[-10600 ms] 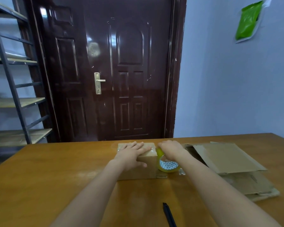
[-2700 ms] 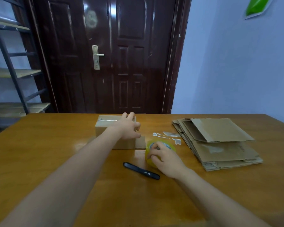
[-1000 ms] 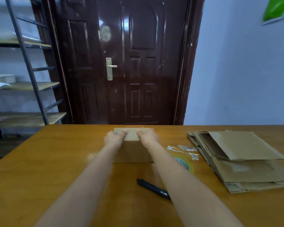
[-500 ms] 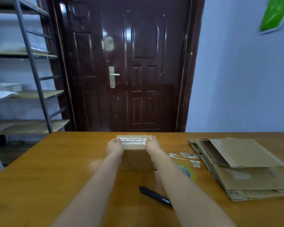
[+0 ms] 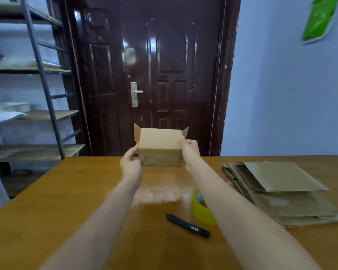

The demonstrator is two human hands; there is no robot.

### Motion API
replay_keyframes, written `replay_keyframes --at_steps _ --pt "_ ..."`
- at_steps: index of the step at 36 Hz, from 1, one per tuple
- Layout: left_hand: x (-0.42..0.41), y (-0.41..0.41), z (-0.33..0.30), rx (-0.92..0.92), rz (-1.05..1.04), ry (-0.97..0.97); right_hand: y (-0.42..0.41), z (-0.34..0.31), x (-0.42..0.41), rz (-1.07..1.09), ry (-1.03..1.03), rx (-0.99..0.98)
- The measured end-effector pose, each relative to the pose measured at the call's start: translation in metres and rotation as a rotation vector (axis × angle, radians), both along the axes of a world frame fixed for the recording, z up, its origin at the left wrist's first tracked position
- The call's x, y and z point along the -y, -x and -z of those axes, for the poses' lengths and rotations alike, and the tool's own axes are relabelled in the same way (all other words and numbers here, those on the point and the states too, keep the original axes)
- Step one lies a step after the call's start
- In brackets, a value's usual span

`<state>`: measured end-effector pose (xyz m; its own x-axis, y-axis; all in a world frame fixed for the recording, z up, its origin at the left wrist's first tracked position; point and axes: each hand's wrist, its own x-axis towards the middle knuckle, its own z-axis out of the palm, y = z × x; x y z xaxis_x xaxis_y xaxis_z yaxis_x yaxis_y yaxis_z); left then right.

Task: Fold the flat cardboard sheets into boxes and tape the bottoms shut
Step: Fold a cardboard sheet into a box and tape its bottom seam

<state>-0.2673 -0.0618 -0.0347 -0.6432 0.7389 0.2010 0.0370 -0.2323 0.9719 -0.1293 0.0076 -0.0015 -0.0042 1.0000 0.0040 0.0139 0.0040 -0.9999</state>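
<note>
The left hand's fingers (image 5: pixel 134 152) curl around the lower left corner of the box (image 5: pixel 159 146), and the right hand's fingers (image 5: pixel 185 142) press on its right edge, so the box is held between both hands. The left hand (image 5: pixel 131 164) sits a little lower and nearer than the right hand (image 5: pixel 190 151). The box is raised above the far middle of the surface (image 5: pixel 66 201), tipped so that one plain side faces the camera, with two short flaps sticking out at its upper left and upper right corners. Whether its lower edge touches the surface cannot be told.

Both bare forearms reach out from the near edge. Just left of the right forearm, a yellow tape roll (image 5: pixel 201 209) lies on the surface, partly hidden by the arm. A black pen (image 5: pixel 187 226) lies slantwise just near and left of the roll. To the right, a stack of flat sheets (image 5: pixel 281 190) rests on the surface, well apart from the box, the top sheets smaller than those beneath.

Beyond the surface stands a dark door (image 5: pixel 150 75) with a metal handle (image 5: pixel 136 93). At the far left is a rack (image 5: pixel 43 78) with wooden shelves. A green bag (image 5: pixel 318 18) hangs on the pale wall at the upper right.
</note>
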Motion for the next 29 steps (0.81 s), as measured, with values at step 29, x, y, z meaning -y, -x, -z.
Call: replay_keyframes --at_steps 29 --pt "-0.086 0.070 0.076 -0.093 0.239 0.391 0.056 0.093 -0.087 -0.297 0.099 0.328"
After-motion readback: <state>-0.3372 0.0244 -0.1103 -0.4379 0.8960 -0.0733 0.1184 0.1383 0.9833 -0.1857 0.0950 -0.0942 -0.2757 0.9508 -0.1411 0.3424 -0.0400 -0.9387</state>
